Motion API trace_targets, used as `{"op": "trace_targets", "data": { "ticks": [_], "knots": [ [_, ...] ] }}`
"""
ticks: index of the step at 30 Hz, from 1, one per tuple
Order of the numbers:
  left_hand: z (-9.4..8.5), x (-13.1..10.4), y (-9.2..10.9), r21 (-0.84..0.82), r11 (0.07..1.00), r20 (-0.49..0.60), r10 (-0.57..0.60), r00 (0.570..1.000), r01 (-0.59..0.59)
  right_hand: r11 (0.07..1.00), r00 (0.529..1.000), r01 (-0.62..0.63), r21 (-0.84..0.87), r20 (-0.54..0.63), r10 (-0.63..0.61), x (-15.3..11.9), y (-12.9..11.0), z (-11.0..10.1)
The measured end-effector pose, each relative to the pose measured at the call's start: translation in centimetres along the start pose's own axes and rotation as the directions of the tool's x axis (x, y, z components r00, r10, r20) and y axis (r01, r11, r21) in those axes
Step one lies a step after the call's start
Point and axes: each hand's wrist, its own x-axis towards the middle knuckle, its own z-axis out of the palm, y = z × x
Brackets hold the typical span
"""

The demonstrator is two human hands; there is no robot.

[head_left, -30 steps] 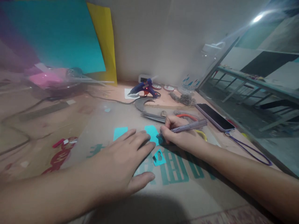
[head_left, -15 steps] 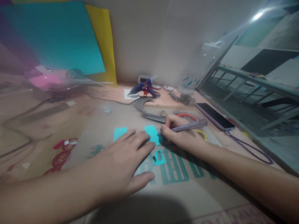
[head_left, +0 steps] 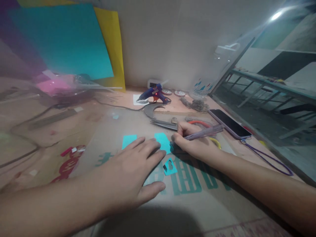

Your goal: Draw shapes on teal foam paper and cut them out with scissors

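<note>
My left hand (head_left: 138, 168) lies flat with its fingers spread, the fingertips over turquoise paper (head_left: 162, 141). Another turquoise patch (head_left: 129, 140) shows above the knuckles. Pinched in my right hand (head_left: 187, 138) is a pen (head_left: 204, 132), its tip end low at the right edge of the paper and hidden in shadow. Just below, between the hands, sits a small turquoise scrap (head_left: 170, 168) with a cut-out hole. Scissors with a red and yellow handle (head_left: 215, 143) lie partly under my right hand, beside dark metal blades (head_left: 164, 125).
A blue glue gun (head_left: 155, 93) stands at the back, near a curved grey piece (head_left: 150, 111). To the right are a phone (head_left: 229, 123) with a purple strap and a clear plastic jug (head_left: 203, 87). Turquoise and yellow sheets (head_left: 116, 49) lean at the back left.
The whole view has shifted slightly, so things appear a little further right. Both hands keep nearly the same pose, and the pen remains at the paper's right edge.
</note>
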Motion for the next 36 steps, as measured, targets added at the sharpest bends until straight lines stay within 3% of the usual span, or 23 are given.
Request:
{"op": "trace_targets", "data": {
  "ticks": [17,22,24,27,30,36],
  "knots": [
    [0.1,0.0,0.0,-0.013,1.0,-0.024,0.005,1.0,-0.005,0.995,0.996,-0.015,0.094,0.084,0.007,-0.4,0.1,0.3],
    [0.2,-0.1,-0.1,-0.019,1.0,-0.043,0.004,0.999,-0.005,0.975,0.989,-0.102,0.198,0.124,0.078,-0.6,0.4,0.2],
    [0.1,-0.1,-0.1,-0.018,1.0,-0.032,0.002,0.999,-0.002,0.937,0.992,-0.126,0.325,0.067,0.11,-0.6,0.8,0.2],
    [0.0,-0.2,0.0,-0.016,1.0,-0.018,-0.005,1.0,0.005,0.8,0.987,-0.087,0.594,-0.057,0.15,-0.3,1.5,0.1],
    [-0.1,-0.3,0.0,-0.002,1.0,-0.029,-0.004,1.0,0.004,0.669,0.974,-0.104,0.735,-0.061,0.219,0.2,2.1,0.0],
    [-0.4,-0.1,0.3,0.041,0.999,-0.072,0.021,0.997,-0.019,0.685,0.975,-0.103,0.721,-0.065,0.214,0.3,2.3,0.1]
  ]
}}
